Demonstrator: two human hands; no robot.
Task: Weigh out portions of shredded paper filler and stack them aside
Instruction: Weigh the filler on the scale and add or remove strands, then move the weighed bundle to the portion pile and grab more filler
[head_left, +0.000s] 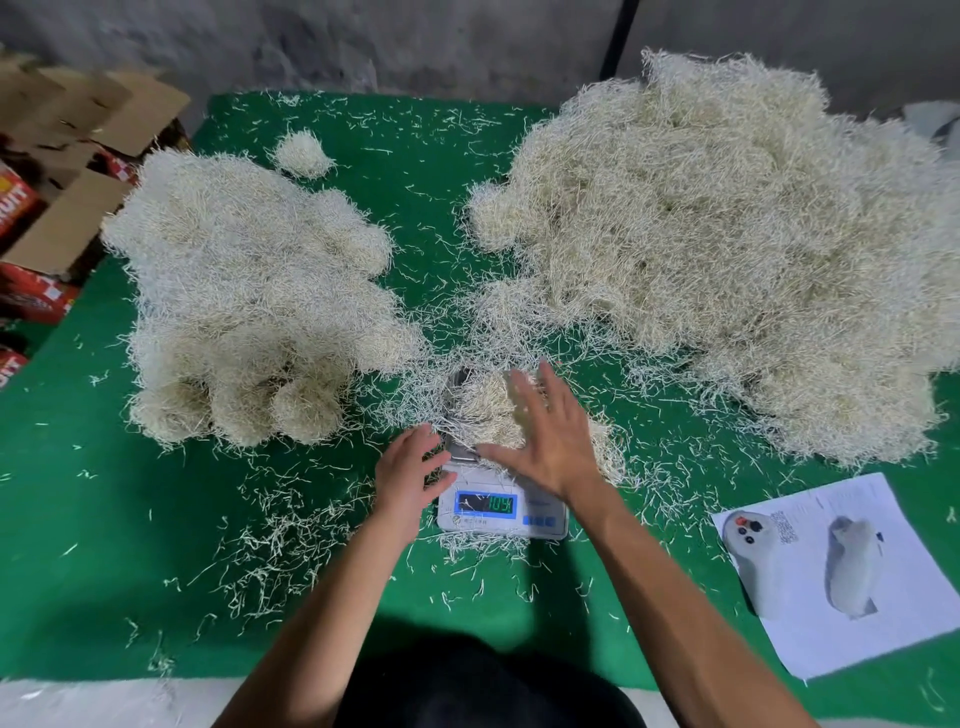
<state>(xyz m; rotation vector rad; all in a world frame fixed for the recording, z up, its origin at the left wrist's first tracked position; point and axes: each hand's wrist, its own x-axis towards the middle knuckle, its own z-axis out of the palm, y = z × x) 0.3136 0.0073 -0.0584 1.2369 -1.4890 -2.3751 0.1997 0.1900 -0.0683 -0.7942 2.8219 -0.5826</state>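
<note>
A small white digital scale (540, 512) with a lit display stands on the green cloth near the front centre. A clump of cream shredded paper (485, 402) lies on its pan. My left hand (408, 467) rests at the pan's left edge, fingers apart, holding nothing. My right hand (545, 431) hovers flat over the clump with its fingers spread and slightly blurred. The big loose supply heap (727, 244) fills the right side. The stack of rounded weighed portions (249, 296) sits on the left.
Green cloth (130, 545) covers the table, littered with loose strands. One small separate ball (303, 152) lies at the back. A printed sheet (852, 571) lies at the front right. Open cardboard boxes (67, 171) stand off the table's left edge. A grey wall runs behind.
</note>
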